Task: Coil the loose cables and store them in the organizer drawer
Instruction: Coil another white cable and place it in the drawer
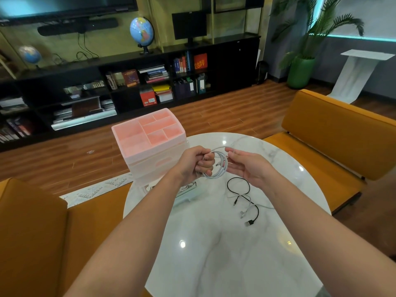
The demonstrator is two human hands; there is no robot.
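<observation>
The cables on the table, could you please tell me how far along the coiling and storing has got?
Nothing looks stored yet. The white cable is wound into loops: the left hand grips the coil and the right hand pinches its top strand. The black cable and another pale cable lie loose on the table, uncoiled. All still have to go into the pink organizer.

left hand point(194, 162) bare | right hand point(249, 168) bare | 2 forearms unsleeved
</observation>
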